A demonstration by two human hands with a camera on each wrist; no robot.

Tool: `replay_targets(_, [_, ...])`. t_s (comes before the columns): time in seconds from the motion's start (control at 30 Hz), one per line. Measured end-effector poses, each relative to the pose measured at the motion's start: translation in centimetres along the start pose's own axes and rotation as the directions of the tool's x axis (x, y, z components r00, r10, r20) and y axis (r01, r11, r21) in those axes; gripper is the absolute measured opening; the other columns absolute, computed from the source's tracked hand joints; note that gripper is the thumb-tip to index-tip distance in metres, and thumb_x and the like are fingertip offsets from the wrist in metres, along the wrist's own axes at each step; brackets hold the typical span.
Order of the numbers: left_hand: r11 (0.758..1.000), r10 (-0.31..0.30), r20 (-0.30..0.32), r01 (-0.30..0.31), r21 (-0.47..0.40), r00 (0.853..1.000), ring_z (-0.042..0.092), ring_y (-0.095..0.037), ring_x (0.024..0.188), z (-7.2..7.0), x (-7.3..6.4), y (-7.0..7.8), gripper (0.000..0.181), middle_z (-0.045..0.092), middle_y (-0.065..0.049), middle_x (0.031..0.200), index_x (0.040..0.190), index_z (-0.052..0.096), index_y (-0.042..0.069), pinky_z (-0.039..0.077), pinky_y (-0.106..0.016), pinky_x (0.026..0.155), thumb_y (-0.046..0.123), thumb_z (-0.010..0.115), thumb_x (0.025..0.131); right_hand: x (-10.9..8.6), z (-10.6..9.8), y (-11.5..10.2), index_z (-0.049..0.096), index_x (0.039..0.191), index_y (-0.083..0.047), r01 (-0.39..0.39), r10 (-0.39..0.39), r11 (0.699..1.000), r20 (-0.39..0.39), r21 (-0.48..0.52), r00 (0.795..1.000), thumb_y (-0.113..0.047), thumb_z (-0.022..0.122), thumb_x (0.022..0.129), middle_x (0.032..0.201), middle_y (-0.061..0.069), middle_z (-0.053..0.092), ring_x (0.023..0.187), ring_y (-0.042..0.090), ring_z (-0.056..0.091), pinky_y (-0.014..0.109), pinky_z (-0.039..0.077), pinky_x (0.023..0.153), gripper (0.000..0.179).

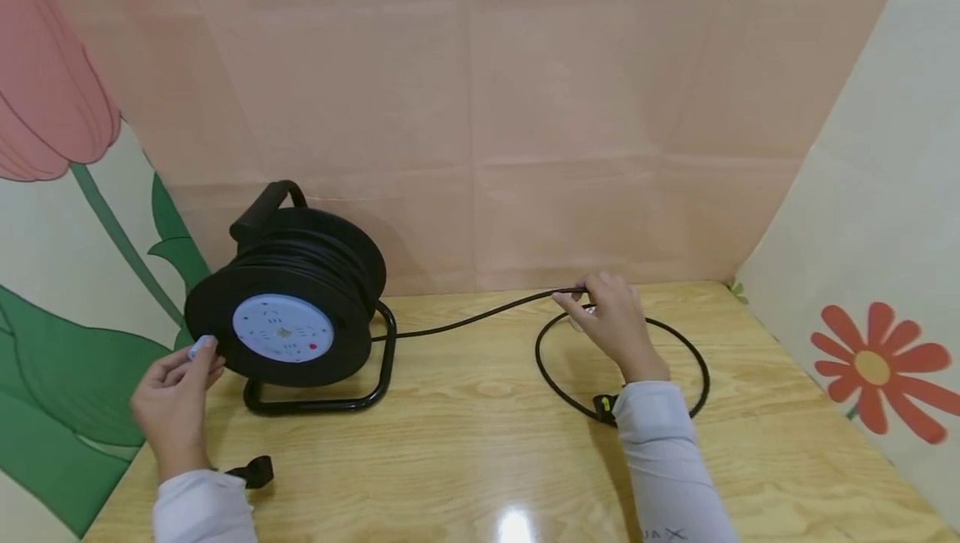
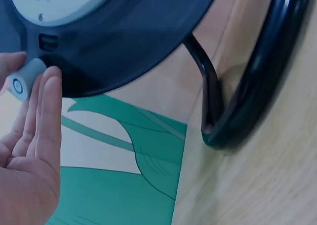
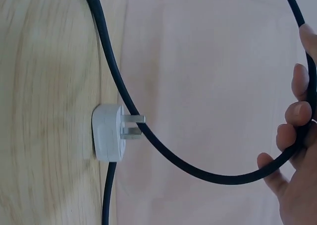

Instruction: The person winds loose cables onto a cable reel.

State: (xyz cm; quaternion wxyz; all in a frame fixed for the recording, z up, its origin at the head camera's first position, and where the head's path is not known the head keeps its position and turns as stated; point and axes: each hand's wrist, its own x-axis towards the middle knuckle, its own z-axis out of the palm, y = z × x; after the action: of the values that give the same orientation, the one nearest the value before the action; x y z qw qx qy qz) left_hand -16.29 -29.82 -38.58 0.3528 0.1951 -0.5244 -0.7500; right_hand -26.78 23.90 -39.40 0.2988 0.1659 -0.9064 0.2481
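Note:
A black cable reel (image 1: 213, 301) with a pale socket panel (image 1: 283, 328) stands on its tubular frame at the table's left. My left hand (image 1: 176, 406) pinches the small light-blue crank knob (image 2: 27, 79) on the reel's face between thumb and fingers. From the reel's right side a black cable (image 1: 480, 316) runs to my right hand (image 1: 618, 326), whose fingers curl round it. Beyond that hand the cable loops on the table. A white plug (image 3: 108, 133) with metal pins rests near the table's back edge, in the head view mostly behind the right hand.
The wooden table (image 1: 465, 451) meets a pink sheet (image 1: 525, 110) at the back. Flower-printed panels stand left and right. A black strap end (image 1: 255, 472) shows beside my left wrist, and a black piece with yellow (image 1: 604, 406) beside my right.

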Motion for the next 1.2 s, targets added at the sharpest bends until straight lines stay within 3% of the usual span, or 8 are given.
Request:
replay_targets(0.3, [0.986, 0.035, -0.051, -0.043, -0.162, 0.998, 0.072, -0.014, 0.061, 1.0, 0.0, 0.3, 0.032, 0.074, -0.009, 0.075, 0.097, 0.074, -0.002, 0.058, -0.023, 0.062, 0.009, 0.091, 0.072, 0.1, 0.2, 0.1, 0.064, 0.095, -0.012, 0.019, -0.018, 1.0, -0.023, 0.021, 1.0, -0.04, 0.071, 0.094, 0.083, 0.001, 0.054, 0.075, 0.022, 0.044, 0.039, 0.032, 0.072, 0.029])
replay_targets(0.6, [0.92, -0.031, -0.036, 0.014, -0.392, 0.999, 0.073, -0.019, 0.07, 2.0, -0.8, 1.6, 0.038, 0.074, -0.015, 0.087, 0.107, 0.071, -0.006, 0.059, -0.026, 0.068, 0.004, 0.088, 0.075, 0.1, 0.2, -0.1, 0.063, 0.094, -0.015, 0.031, -0.032, 0.998, 0.014, 0.063, 0.999, -0.041, 0.073, 0.093, 0.084, 0.0, 0.054, 0.075, 0.019, 0.044, 0.038, 0.034, 0.073, 0.028])
replay_targets(0.77, [0.904, -0.071, 0.001, 0.065, -0.423, 0.997, 0.073, -0.019, 0.077, 2.5, -1.3, 2.6, 0.035, 0.073, -0.013, 0.096, 0.111, 0.072, -0.006, 0.058, -0.025, 0.072, 0.002, 0.084, 0.079, -0.2, 0.4, -0.2, 0.063, 0.093, -0.016, 0.045, -0.047, 0.996, 0.023, 0.082, 0.999, -0.039, 0.073, 0.093, 0.085, 0.002, 0.055, 0.077, 0.02, 0.045, 0.038, 0.034, 0.074, 0.024])
replay_targets(0.97, [0.894, -0.084, 0.016, 0.082, -0.441, 0.996, 0.068, -0.018, 0.091, 3.2, -1.4, 4.1, 0.033, 0.062, -0.013, 0.108, 0.111, 0.072, -0.008, 0.057, -0.023, 0.077, -0.003, 0.081, 0.08, 0.2, 0.6, -0.8, 0.063, 0.096, -0.018, 0.101, -0.111, 0.988, 0.079, 0.12, 0.991, -0.036, 0.069, 0.097, 0.091, -0.001, 0.059, 0.084, 0.024, 0.053, 0.037, 0.044, 0.073, 0.02])
replay_targets(1.1, [0.884, -0.078, 0.03, 0.083, -0.46, 0.996, 0.067, -0.017, 0.089, 4.1, -1.6, 4.8, 0.031, 0.059, -0.013, 0.109, 0.11, 0.071, -0.008, 0.057, -0.023, 0.08, -0.006, 0.08, 0.08, 1.0, 0.6, -1.2, 0.063, 0.099, -0.019, 0.157, -0.178, 0.976, 0.138, 0.152, 0.974, -0.032, 0.067, 0.099, 0.094, -0.005, 0.059, 0.084, 0.023, 0.053, 0.037, 0.044, 0.072, 0.014])
replay_targets(1.2, [0.873, -0.043, 0.024, 0.049, -0.486, 0.999, 0.066, -0.018, 0.09, 4.8, -2.0, 5.0, 0.031, 0.057, -0.013, 0.108, 0.111, 0.071, -0.009, 0.056, -0.023, 0.081, -0.008, 0.079, 0.081, 1.7, 0.9, -1.6, 0.063, 0.101, -0.018, 0.197, -0.229, 0.964, 0.176, 0.179, 0.958, -0.029, 0.066, 0.1, 0.097, -0.005, 0.059, 0.083, 0.021, 0.053, 0.036, 0.045, 0.072, 0.011])
